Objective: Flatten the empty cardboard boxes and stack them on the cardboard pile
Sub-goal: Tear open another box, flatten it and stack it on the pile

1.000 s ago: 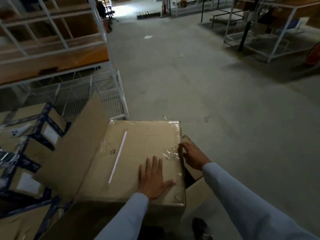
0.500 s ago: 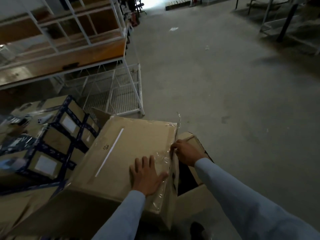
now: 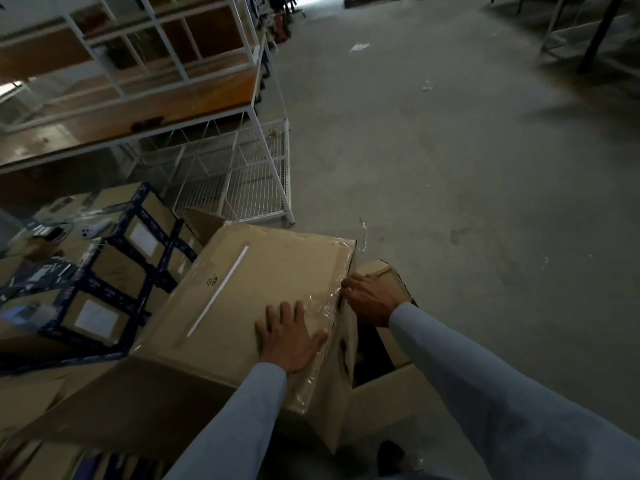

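Cardboard box (image 3: 263, 289) matte; right hand (image 3: 372, 299) pinches crinkly tape (image 3: 323, 306).

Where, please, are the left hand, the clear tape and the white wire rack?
left hand (image 3: 289, 336): head view, back of the hand.
clear tape (image 3: 322, 304): head view, crinkled glossy patch.
white wire rack (image 3: 242, 183): head view, lower mesh panel.

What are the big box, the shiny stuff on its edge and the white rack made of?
The big box looks like matte brown cardboard, creased at its folds. The shiny strip seems clear plastic tape or film: see-through, wrinkled, glinting. The white rack looks like painted metal wire, given its thin grid.
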Action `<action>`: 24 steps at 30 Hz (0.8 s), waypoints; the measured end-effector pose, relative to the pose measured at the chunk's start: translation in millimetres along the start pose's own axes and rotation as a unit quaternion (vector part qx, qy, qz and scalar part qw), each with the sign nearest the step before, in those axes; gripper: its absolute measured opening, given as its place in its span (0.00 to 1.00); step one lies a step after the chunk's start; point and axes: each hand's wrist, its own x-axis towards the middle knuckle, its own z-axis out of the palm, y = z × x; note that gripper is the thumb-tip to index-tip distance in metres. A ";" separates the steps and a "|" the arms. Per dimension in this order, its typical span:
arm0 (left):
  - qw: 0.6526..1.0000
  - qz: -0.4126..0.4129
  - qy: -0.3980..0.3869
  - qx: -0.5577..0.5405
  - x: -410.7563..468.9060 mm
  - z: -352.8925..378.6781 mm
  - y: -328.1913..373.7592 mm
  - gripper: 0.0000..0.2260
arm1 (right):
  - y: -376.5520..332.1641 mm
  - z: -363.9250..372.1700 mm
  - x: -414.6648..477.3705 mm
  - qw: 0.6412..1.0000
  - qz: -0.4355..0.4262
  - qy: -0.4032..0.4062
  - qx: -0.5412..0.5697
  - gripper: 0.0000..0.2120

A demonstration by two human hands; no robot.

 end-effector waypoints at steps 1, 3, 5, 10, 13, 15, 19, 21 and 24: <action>1.000 -0.002 -0.001 0.000 1.7 0.4 0.1 0.41 | -2.2 0.0 -1.4 0.999 0.024 0.007 0.043 0.17; 1.000 -0.005 -0.005 -0.003 3.5 2.5 -0.2 0.43 | -12.3 4.4 -3.8 0.971 0.126 0.030 0.200 0.18; 1.000 -0.006 -0.004 -0.005 4.3 3.3 -1.0 0.43 | -24.5 11.1 -6.5 0.887 0.234 0.028 0.398 0.26; 1.000 -0.001 -0.018 -0.001 9.1 0.5 -5.2 0.46 | -48.3 30.3 -9.1 0.734 0.314 -0.001 0.602 0.36; 1.000 0.007 -0.027 0.002 10.7 0.1 -5.1 0.47 | -44.7 33.0 -7.2 0.696 0.333 -0.017 0.636 0.35; 1.000 0.008 -0.030 0.000 10.7 0.6 -3.0 0.48 | -39.3 34.2 -7.8 0.686 0.334 -0.037 0.646 0.35; 0.999 0.003 -0.036 0.003 6.9 -1.0 4.9 0.49 | -28.2 34.3 -11.2 0.671 0.331 -0.061 0.661 0.37; 0.999 -0.003 -0.035 0.008 5.1 -2.0 10.3 0.50 | -24.1 33.2 -11.6 0.669 0.326 -0.067 0.665 0.37; 1.000 -0.015 -0.024 0.012 4.8 1.6 17.1 0.52 | -23.3 30.8 -13.4 0.687 0.320 -0.072 0.649 0.36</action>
